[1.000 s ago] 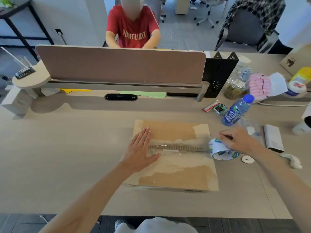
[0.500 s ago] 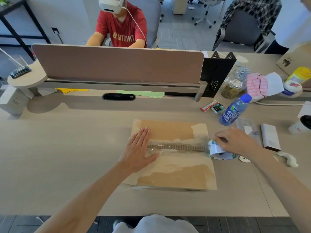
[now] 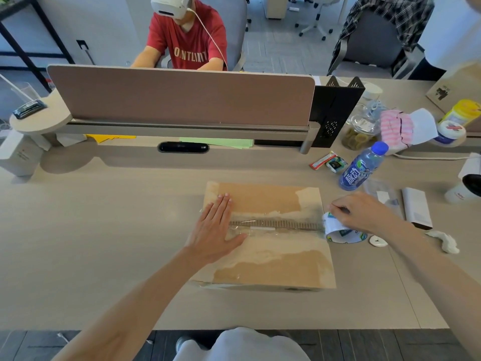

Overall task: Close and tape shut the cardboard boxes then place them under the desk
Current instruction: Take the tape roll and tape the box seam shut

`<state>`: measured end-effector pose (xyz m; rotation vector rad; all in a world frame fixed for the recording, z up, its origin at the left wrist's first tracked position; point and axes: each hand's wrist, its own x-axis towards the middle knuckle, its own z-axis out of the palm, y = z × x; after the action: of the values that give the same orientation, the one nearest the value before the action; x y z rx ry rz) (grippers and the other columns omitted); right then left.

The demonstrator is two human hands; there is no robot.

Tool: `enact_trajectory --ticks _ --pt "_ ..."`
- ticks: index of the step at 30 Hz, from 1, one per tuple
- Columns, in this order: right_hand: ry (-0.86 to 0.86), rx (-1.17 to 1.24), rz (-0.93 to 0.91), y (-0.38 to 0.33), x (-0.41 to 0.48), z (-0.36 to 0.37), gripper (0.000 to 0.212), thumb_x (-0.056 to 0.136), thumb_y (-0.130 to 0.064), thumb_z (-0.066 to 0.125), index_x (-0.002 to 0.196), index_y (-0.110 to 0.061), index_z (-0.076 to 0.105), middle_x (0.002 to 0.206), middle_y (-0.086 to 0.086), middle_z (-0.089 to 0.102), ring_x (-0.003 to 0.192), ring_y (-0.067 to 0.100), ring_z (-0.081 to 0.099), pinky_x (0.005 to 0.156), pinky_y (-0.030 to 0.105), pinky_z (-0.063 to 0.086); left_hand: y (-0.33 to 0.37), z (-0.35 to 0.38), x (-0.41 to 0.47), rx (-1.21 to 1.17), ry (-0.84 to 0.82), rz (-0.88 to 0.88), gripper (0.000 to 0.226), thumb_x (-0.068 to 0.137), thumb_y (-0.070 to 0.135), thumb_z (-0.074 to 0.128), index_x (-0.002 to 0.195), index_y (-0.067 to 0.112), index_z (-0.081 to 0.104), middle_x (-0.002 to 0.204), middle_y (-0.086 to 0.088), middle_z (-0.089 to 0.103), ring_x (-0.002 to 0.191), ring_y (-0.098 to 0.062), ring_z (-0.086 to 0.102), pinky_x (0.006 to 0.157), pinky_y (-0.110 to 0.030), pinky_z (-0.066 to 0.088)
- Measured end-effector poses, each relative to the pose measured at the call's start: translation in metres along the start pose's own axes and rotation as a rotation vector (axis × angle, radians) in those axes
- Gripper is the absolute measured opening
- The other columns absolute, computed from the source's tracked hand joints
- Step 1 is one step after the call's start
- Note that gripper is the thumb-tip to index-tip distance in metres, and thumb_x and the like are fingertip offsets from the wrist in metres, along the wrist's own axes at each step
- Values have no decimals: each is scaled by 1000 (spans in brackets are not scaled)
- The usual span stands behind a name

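A flat brown cardboard box (image 3: 273,267) lies on the desk (image 3: 104,243) in front of me, its flaps closed. A strip of clear tape runs along the centre seam (image 3: 276,225). My left hand (image 3: 213,230) presses flat on the left end of the seam, fingers straight. My right hand (image 3: 361,212) grips the tape roll (image 3: 341,231) at the box's right edge, with the tape stretched from the roll back across the seam.
To the right lie a blue water bottle (image 3: 361,168), a small white ring (image 3: 378,241), a white booklet (image 3: 416,207) and a crumpled white scrap (image 3: 445,242). A divider panel (image 3: 182,97) stands behind the box; a person in a red shirt (image 3: 190,45) sits beyond it.
My right hand has kept the tape roll at the box's right edge, barely shifting. The left hand stays pressed on the seam. My view has dipped slightly.
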<state>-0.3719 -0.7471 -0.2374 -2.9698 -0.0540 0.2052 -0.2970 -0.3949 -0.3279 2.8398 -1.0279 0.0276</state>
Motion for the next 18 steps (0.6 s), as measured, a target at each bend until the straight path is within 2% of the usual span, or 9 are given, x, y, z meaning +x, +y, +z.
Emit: enact_trajectory --ticks 3,5,10,13,15,18 --pt "-30 -8 3 0 2 -1 45 97 -22 52 57 -10 37 48 -3 35 47 10 31 52 34 27 0 -1 0 -1 -5 -2 93 89 71 24 151 1 22 160 -12 14 149 -23 11 120 -39 13" --pt "-27 1 -10 2 2 1 45 97 -21 53 57 -10 35 47 -2 35 47 11 30 52 35 28 0 -1 0 1 -9 -2 93 89 71 24 150 1 23 159 -13 16 148 -23 13 120 -37 11" --pt "-12 87 -42 9 4 8 52 92 -12 58 52 -16 25 43 -5 28 45 10 23 51 36 26 0 -1 0 2 -15 -4 95 89 73 13 149 0 26 159 -14 19 148 -24 16 119 -41 20" --pt "-90 43 -13 24 3 17 50 95 -20 53 52 -14 28 47 -3 29 46 13 26 53 39 32 0 0 0 8 -14 4 94 89 72 20 149 1 26 159 -14 19 148 -25 17 119 -42 21" --pt "-95 64 -14 31 0 24 49 96 -26 50 53 -11 30 47 -3 29 46 12 25 53 36 29 0 1 1 11 -18 0 93 89 71 23 150 1 25 159 -14 17 148 -25 15 119 -42 22" --pt "-77 86 -20 34 -1 29 51 97 -21 54 54 -10 30 47 -4 28 46 13 24 52 34 25 0 1 1 15 -7 8 93 89 71 22 150 1 24 159 -14 16 148 -24 14 120 -42 20"
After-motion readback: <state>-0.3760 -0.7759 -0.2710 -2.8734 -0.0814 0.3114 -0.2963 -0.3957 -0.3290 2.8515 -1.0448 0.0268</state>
